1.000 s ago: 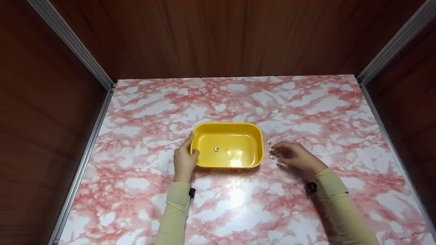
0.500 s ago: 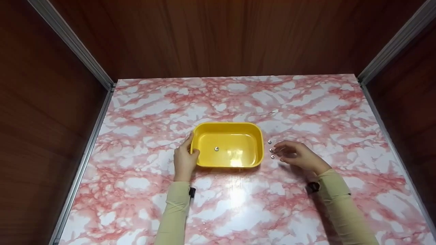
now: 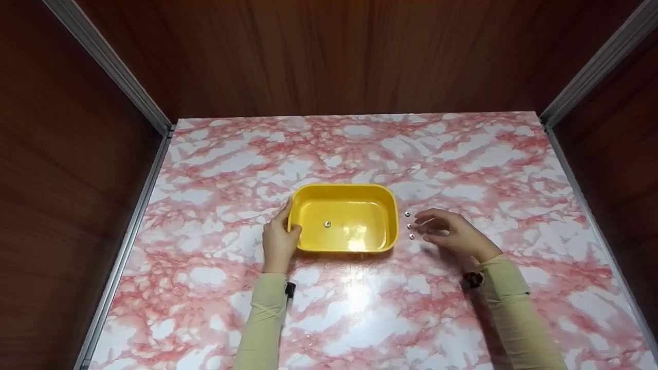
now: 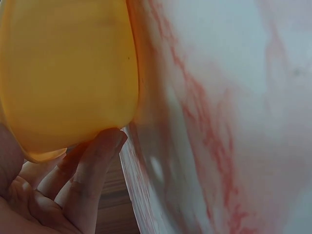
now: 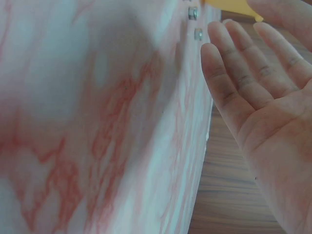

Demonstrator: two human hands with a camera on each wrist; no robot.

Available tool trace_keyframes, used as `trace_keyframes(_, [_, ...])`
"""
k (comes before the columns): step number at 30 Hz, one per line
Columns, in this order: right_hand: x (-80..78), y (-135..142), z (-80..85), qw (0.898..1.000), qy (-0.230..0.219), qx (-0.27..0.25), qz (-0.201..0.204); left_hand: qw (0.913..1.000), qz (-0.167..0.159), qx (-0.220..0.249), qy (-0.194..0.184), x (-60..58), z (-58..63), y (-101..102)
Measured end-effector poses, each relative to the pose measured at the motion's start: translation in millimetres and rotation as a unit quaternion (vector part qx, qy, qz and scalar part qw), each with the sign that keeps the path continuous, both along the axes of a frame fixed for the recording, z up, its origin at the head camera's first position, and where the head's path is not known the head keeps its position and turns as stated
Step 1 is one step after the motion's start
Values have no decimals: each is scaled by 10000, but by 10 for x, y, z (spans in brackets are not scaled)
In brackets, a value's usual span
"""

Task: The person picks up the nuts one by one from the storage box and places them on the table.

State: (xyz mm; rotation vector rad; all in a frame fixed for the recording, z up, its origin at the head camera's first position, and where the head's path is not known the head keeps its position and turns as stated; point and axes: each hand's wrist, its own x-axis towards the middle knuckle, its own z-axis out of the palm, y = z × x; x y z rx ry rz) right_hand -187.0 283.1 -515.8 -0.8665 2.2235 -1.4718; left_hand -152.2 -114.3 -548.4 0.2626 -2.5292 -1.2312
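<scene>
A yellow rectangular plastic tub (image 3: pixel 360 216) stands on the table with one small metal nut (image 3: pixel 327 224) lying on its floor. At its left end my left hand (image 3: pixel 279 244) grips the wall, thumb over the rim inside and fingers along the outside; the left wrist view shows the tub's side (image 4: pixel 73 73) against those fingers. Three similar nuts (image 3: pixel 409 226) sit in a short row just right of the tub. My right hand (image 3: pixel 455 234) hovers beside that row, fingers relaxed. In the right wrist view its palm (image 5: pixel 278 131) holds nothing, and two nuts (image 5: pixel 193 13) show past the fingertips.
The table (image 3: pixel 205 308) has a red and white marbled top. Dark wood panels (image 3: pixel 349 56) enclose it at the back and both sides, with metal rails (image 3: pixel 118 72) along the corners. Yellow-green sleeves and black wrist straps (image 3: pixel 473 280) cover the forearms.
My right hand has drawn back slightly to the right from the row of nuts, its fingers no longer over them. The left hand and tub stay put.
</scene>
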Motion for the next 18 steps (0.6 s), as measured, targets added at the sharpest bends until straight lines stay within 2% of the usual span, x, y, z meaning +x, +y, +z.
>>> trace_keyframes(6, [28, -25, 130, 9999, -93, 72, -92, 10000, 12, 13, -19, -4, 4, 3])
trace_keyframes(13, [15, -3, 147, 9999, -38, 3, -124, 9997, -36, 145, -180, -1, 10, 9])
trace_keyframes(18, [6, 32, 161, 9999, -57, -35, -128, 9998, -10, 126, -159, -2, 18, 12])
